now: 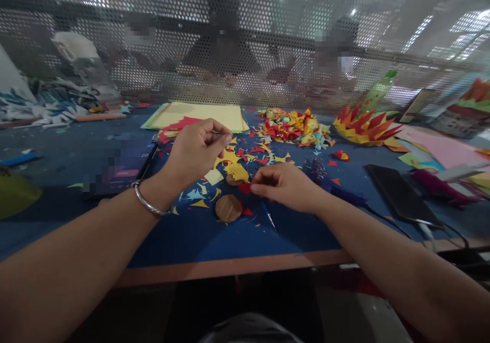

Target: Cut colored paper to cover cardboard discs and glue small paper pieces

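Note:
Over the scattered paper scraps, my left hand (pixel 197 151) is raised with thumb and forefinger pinched together. Whatever lies between those fingertips is too small to make out. My right hand (pixel 285 187) is closed in a pinch at the edge of a small red paper piece (pixel 245 188). Just left of that piece, a crumpled yellow paper piece (pixel 236 172) partly covers a brown round object. A second round wooden-looking disc (pixel 228 209) lies nearer the table edge. Beside it, below my right hand, is a thin blue pen-like stick (pixel 270 218).
Yellow paper sheets (pixel 202 116) lie at the back, beside a pile of folded paper bits (pixel 294 126). A red-and-yellow spiky paper piece (pixel 365 128) stands right of them. Phones (pixel 401 192) flank both arms, one with a cable. A perforated metal screen (pixel 245 42) closes the far side.

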Demonstrator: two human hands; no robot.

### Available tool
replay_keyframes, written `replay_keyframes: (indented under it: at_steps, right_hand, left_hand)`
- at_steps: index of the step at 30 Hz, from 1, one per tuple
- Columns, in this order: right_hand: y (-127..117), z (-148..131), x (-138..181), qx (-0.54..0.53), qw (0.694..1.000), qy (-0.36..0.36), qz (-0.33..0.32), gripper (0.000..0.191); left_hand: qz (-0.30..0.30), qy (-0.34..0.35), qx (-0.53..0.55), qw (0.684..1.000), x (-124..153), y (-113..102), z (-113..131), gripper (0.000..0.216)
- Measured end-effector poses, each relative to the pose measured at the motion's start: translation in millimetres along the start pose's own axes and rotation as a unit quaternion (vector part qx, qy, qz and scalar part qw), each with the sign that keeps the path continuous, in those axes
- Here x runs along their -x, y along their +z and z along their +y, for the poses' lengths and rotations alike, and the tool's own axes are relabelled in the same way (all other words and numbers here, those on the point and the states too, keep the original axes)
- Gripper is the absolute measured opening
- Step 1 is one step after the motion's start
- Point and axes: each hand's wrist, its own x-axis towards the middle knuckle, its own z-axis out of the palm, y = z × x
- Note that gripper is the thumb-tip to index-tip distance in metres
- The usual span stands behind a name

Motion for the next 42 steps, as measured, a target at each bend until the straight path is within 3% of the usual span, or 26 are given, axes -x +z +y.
replay_keyframes:
  at_steps: [3, 5, 9, 14, 17, 20, 22, 25, 31, 36, 39, 42]
  right_hand:
    - [4, 0, 1, 0.044, 0.999, -0.023, -0.012, 0.014]
    - [4, 0, 2, 0.029, 0.999, -0.018, -0.003, 0.016]
    - [2, 3, 2, -0.005, 0.999, -0.012, 0.035, 0.018]
    - [0, 2, 2, 0.002, 0.999, -0.023, 0.022, 0.016]
    - [1, 2, 1, 0.019, 0.999, -0.027, 0.024, 0.019]
    - [2, 3, 1, 0.005, 0.999, -0.024, 0.027, 0.021]
    - [3, 4, 1, 0.004, 1.000, -0.021, 0.022, 0.022]
    - [3, 4, 1, 0.026, 0.999, -0.018, 0.017, 0.023]
    - [0, 5, -1, 0.009, 0.999, 0.003, 0.042, 0.026]
    - [1, 5, 0, -0.049, 0.999, 0.009, 0.007, 0.024]
    - [-1, 3, 1, -0.092, 0.996, 0.009, -0.006, 0.028]
    - [-11, 4, 1, -0.066, 0.997, 0.013, 0.029, 0.030]
  left_hand:
    - [0.023, 0.038, -0.003, 0.999, 3, 3, 0, 0.024]
    - [0.006, 0.057, -0.014, 0.998, 2, 3, -3, 0.028]
    - [-0.044, 0.066, -0.088, 0.993, -5, -5, -12, 0.012]
    - [-0.019, 0.027, -0.120, 0.992, -17, -20, -20, 0.012]
    - [-0.080, 0.007, -0.207, 0.975, -19, -28, -23, 0.013]
    - [-0.170, -0.011, -0.325, 0.930, -18, -35, -25, 0.021]
    - [-0.200, -0.035, -0.370, 0.907, -17, -39, -25, 0.030]
    - [-0.219, -0.046, -0.385, 0.895, -17, -39, -24, 0.035]
    - [-0.269, -0.046, -0.307, 0.912, -20, -36, -26, 0.018]
    - [-0.275, -0.036, -0.279, 0.920, -17, -33, -23, 0.015]
    - [-0.215, 0.010, -0.203, 0.955, -12, -26, -19, 0.013]
    - [-0.154, 0.020, -0.139, 0.978, -8, -16, -18, 0.018]
